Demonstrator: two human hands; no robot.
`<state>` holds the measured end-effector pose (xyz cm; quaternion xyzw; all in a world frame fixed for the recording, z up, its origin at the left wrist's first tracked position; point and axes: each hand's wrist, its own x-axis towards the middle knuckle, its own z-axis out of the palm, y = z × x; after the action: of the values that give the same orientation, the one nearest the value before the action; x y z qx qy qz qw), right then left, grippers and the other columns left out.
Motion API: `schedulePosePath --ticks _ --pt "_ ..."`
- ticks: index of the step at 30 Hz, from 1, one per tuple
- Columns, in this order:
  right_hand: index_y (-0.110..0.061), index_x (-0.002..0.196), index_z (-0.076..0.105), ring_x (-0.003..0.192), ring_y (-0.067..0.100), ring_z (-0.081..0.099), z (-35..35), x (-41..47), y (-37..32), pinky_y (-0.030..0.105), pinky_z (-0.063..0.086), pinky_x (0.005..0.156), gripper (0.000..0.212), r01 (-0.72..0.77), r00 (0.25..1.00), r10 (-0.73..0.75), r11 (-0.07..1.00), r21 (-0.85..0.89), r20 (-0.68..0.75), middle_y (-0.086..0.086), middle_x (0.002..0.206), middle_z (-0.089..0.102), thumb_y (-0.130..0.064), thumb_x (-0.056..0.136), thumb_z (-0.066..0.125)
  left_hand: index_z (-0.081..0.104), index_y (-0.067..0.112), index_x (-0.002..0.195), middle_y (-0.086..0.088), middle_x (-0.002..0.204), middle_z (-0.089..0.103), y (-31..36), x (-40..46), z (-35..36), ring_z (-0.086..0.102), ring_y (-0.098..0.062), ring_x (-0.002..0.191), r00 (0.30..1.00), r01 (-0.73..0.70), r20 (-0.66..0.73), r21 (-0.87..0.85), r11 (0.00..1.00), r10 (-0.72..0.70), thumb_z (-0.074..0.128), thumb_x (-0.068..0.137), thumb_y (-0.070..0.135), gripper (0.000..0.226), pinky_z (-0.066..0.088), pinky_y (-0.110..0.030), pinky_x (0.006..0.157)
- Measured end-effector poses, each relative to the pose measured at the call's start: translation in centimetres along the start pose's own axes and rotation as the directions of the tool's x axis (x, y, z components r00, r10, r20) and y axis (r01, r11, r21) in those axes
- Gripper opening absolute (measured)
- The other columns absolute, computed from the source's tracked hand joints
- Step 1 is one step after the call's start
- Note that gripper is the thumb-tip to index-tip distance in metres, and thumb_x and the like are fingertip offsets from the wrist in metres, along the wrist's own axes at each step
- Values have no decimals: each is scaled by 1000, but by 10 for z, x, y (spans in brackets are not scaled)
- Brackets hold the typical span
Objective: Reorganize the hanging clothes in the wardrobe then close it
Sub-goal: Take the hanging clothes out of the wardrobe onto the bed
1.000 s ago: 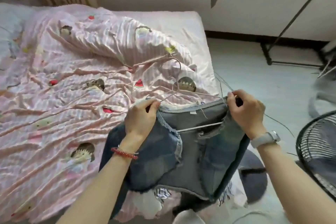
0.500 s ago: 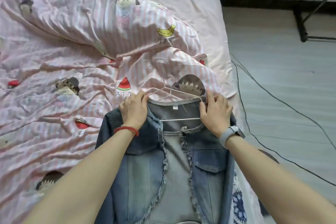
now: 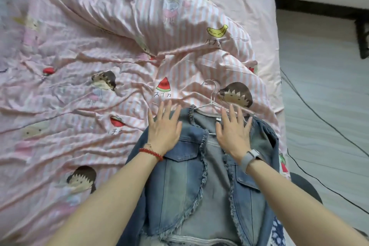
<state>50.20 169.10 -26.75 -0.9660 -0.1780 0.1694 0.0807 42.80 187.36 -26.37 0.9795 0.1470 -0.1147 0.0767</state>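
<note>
A blue denim jacket (image 3: 201, 183) with frayed edges lies front-up on the bed, near its right edge. A thin white wire hanger (image 3: 212, 96) sits inside its collar, with the hook pointing away from me. My left hand (image 3: 164, 129) rests flat on the jacket's left shoulder, fingers spread. My right hand (image 3: 232, 133) lies flat on the right shoulder, fingers spread, partly over the hanger's arm. Neither hand grips anything. The wardrobe is not in view.
The bed is covered by a rumpled pink striped cartoon-print quilt (image 3: 99, 56). To the right is grey floor with black cables (image 3: 319, 116), a black metal stand foot (image 3: 362, 36) and a dark round object (image 3: 303, 185) by the bed.
The jacket went from held up by its shoulders to lying on the bed. My hands let go of the collar and now press flat with spread fingers.
</note>
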Motion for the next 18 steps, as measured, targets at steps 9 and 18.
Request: schedulePosePath --ticks 9,18 --pt "-14 141 33 141 29 15 -13 -136 -182 58 5 110 49 466 885 -462 881 86 -59 8 149 31 -27 93 37 45 16 135 -12 141 44 -129 -227 -58 38 -30 131 890 434 -84 -152 888 -449 40 87 28 50 29 -58 102" --pt "-17 140 33 141 27 17 18 -367 -403 52 5 113 46 915 399 -915 401 34 53 4 148 31 -27 95 34 49 12 133 -15 142 42 -245 -571 -67 33 -33 134 425 843 -248 -240 480 -871 43 89 23 45 20 -59 106"
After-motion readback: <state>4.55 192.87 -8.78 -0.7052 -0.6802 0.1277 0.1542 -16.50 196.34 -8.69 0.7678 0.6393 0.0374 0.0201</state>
